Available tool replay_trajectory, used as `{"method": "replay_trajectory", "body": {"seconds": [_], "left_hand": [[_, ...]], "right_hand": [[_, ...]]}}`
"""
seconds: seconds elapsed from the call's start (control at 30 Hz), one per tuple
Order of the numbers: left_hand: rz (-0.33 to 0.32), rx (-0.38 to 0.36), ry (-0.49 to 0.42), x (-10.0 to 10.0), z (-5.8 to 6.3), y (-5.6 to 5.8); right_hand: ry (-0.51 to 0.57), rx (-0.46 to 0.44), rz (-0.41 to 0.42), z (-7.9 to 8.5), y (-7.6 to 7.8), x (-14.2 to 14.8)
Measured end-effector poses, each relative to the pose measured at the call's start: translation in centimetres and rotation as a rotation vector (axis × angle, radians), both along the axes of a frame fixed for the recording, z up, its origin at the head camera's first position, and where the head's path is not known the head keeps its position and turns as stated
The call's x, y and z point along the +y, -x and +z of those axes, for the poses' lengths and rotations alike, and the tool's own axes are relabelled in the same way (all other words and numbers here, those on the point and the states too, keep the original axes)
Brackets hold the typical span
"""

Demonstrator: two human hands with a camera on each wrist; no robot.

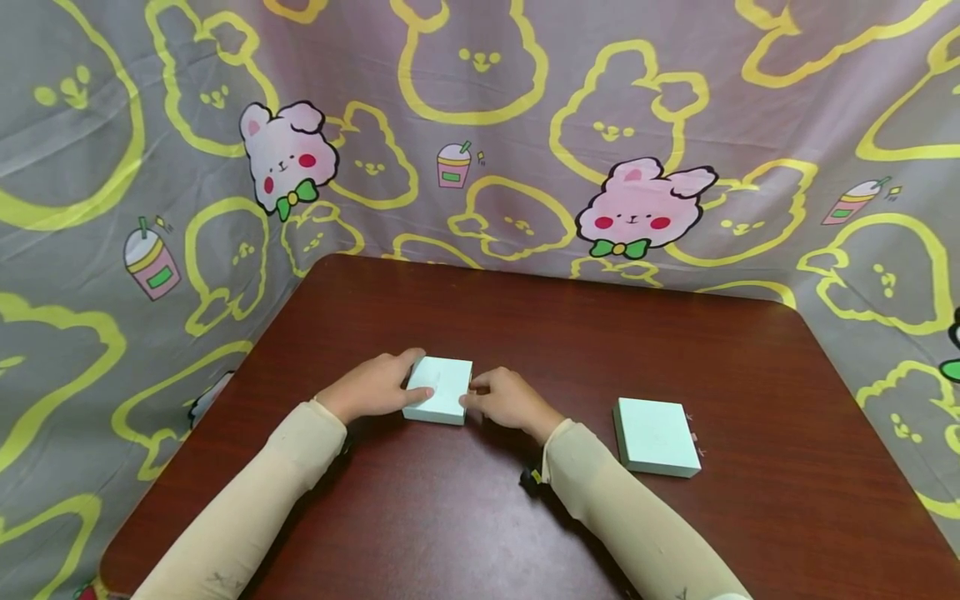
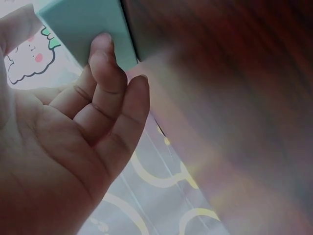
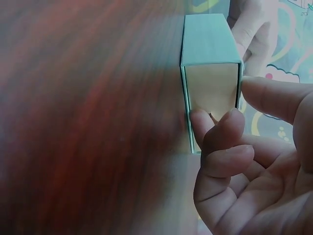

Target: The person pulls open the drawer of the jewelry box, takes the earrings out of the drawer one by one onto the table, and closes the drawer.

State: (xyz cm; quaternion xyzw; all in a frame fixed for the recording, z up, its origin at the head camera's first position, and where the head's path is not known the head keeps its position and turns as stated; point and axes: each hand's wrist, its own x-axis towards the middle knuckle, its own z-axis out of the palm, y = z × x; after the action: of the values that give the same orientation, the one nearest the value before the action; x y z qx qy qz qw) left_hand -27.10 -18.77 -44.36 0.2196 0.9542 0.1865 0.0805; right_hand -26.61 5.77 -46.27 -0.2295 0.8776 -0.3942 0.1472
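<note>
A pale mint, square sleeve box lies flat on the brown table between both hands. My left hand grips its left side, thumb laid on top; in the left wrist view its fingers lie along the mint side wall. At the right end is my right hand, its thumb at the sleeve's top edge. Its bent fingers pinch at the cream inner drawer, where a small brown bit of a pull tab peeks out between fingertips; the rest is hidden. The drawer's face sits about level with the sleeve's end.
A second mint box lies to the right, beyond the right forearm, with a small pinkish tab at its right side. A patterned cloth with bunnies hangs around the brown table at the back and sides.
</note>
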Motion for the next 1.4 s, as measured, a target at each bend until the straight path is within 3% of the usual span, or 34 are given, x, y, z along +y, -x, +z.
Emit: {"method": "replay_trajectory", "body": {"seconds": [0.57,1.13,1.4], "left_hand": [[-0.016,0.027,-0.009,0.2,-0.5,-0.6],[-0.038,0.013,-0.042,0.5,-0.6,-1.2],[-0.032,-0.009,-0.050,0.7,-0.5,-1.5]], "right_hand": [[0.013,-0.007,-0.012,0.0,-0.8,0.5],[0.006,-0.003,-0.018,0.0,-1.6,1.2],[0.053,-0.019,-0.016,-0.3,-1.8,1.7]]}}
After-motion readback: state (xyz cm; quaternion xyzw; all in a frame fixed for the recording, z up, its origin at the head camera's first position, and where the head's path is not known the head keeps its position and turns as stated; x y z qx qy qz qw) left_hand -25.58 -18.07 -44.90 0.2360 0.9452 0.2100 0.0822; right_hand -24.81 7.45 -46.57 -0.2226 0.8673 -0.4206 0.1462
